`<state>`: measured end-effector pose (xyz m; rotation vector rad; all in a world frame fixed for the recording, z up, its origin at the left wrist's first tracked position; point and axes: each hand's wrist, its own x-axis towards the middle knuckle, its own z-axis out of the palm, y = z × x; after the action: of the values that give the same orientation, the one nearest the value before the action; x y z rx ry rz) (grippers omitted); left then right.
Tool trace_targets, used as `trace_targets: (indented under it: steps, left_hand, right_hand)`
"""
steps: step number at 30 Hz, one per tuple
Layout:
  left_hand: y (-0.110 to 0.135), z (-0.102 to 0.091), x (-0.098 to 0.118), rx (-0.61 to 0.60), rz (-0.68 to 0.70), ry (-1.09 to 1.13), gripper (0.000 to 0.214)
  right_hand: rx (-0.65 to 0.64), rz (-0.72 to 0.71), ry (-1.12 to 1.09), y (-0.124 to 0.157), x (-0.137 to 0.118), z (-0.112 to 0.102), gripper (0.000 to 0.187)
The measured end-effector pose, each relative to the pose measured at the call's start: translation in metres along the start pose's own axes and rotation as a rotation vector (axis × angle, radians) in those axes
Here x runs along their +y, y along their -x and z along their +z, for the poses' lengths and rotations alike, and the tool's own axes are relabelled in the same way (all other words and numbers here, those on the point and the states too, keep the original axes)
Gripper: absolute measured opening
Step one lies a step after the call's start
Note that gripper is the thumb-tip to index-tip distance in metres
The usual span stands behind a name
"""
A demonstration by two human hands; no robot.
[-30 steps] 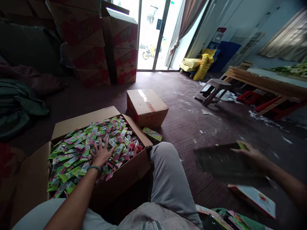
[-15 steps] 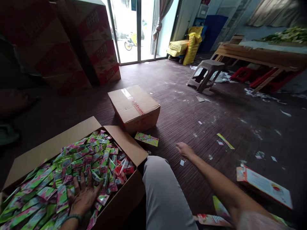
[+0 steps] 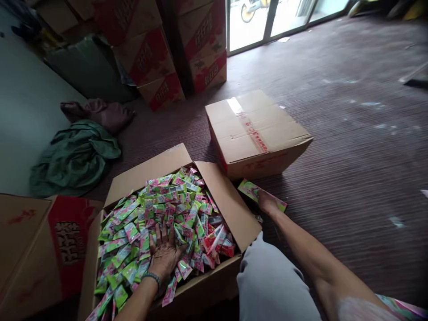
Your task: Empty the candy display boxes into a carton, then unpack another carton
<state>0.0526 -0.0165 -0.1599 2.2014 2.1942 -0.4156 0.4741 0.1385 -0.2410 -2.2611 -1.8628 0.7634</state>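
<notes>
An open cardboard box stands before me, heaped with small green-and-pink packets. Several red packets lie at its right side. My left hand, fingers spread, rests palm down on the heap and wears a beaded bracelet. My right hand is down at a flat green-and-pink printed piece on the floor, just right of the box. Its fingers are blurred and partly hidden, so I cannot make out whether they grip anything.
A taped carton sits just beyond the open box. Stacked red-and-brown cartons stand near the glass door. At left are a green cloth bundle and another red-marked carton. My knee is beside the box.
My right hand has moved left from over the bare floor to the flat printed piece. My left hand stays on the packets. The view has turned left and down.
</notes>
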Motion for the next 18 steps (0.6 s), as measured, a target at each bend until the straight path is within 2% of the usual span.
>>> trace_targets:
  steps: [3, 5, 7, 9, 10, 11, 12, 13, 15, 16, 17, 18]
  left_hand:
    - [0.001, 0.003, -0.001, 0.010, -0.008, -0.019, 0.077]
    - [0.003, 0.004, -0.002, 0.034, -0.003, -0.029, 0.075]
    - [0.004, 0.005, -0.003, 0.051, 0.010, -0.034, 0.073]
    - [0.003, 0.008, -0.006, 0.060, 0.033, -0.041, 0.069]
    - [0.003, 0.009, -0.007, 0.065, 0.041, -0.044, 0.066]
    - [0.002, 0.010, -0.008, 0.069, 0.047, -0.048, 0.064]
    - [0.002, 0.011, -0.008, 0.071, 0.048, -0.050, 0.062]
    - [0.002, 0.012, -0.009, 0.071, 0.047, -0.051, 0.061]
    - [0.003, 0.012, -0.008, 0.074, 0.044, -0.048, 0.061]
    - [0.004, 0.012, -0.008, 0.079, 0.046, -0.044, 0.062]
    - [0.005, 0.011, -0.007, 0.085, 0.050, -0.040, 0.063]
    - [0.006, 0.010, -0.007, 0.089, 0.051, -0.037, 0.063]
  right_hand:
    - [0.123, -0.045, -0.248, 0.018, -0.035, -0.024, 0.030]
    - [0.186, -0.252, -0.649, 0.043, -0.074, -0.051, 0.027]
    - [0.050, -0.524, -0.853, 0.069, -0.116, -0.076, 0.024]
    - [-0.177, -0.780, -0.844, 0.083, -0.149, -0.089, 0.026]
    - [-0.235, -0.850, -0.817, 0.083, -0.157, -0.090, 0.030]
    - [-0.238, -0.865, -0.789, 0.078, -0.158, -0.087, 0.034]
    - [-0.184, -0.818, -0.756, 0.069, -0.152, -0.081, 0.037]
    - [-0.089, -0.713, -0.701, 0.058, -0.138, -0.074, 0.039]
    - [0.087, -0.397, -0.485, 0.033, -0.095, -0.055, 0.042]
    - [0.108, -0.228, -0.313, 0.022, -0.068, -0.044, 0.048]
    - [0.064, -0.077, -0.132, 0.014, -0.041, -0.033, 0.061]
    - [-0.032, 0.037, 0.029, 0.010, -0.016, -0.023, 0.077]
